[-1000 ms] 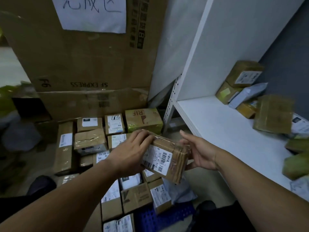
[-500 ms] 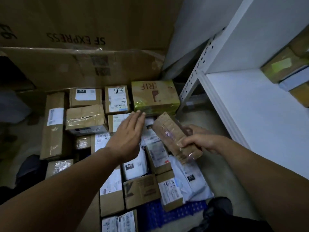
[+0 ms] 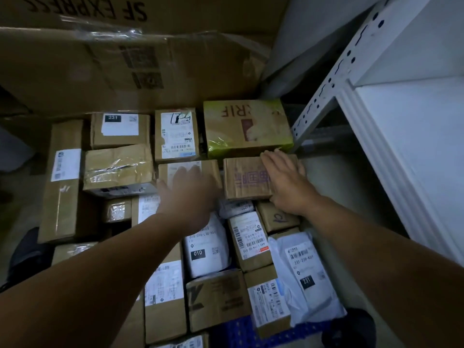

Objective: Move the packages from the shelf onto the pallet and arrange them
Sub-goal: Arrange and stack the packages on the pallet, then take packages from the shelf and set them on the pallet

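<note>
A small brown cardboard package (image 3: 244,178) with purple print lies flat among the packages, just in front of a green-taped box (image 3: 247,128). My right hand (image 3: 286,182) rests flat on its right half, fingers together and pointing away. My left hand (image 3: 190,194) lies spread over the neighbouring brown box (image 3: 185,169) to its left and grips nothing. Several labelled boxes and white mailer bags cover the blue pallet (image 3: 241,332), which shows only at the near edge. The white shelf (image 3: 414,136) stands at the right.
A large SF Express carton (image 3: 125,66) stands as a wall behind the packages. The shelf's perforated metal post (image 3: 334,79) slants down to the green box's right corner. A long brown box (image 3: 64,182) marks the left side. Dark shoes show at bottom left and bottom right.
My right hand has carried the small brown package forward and laid it flat in front of the green box. My left hand has slid forward onto the neighbouring box. The view tilted down.
</note>
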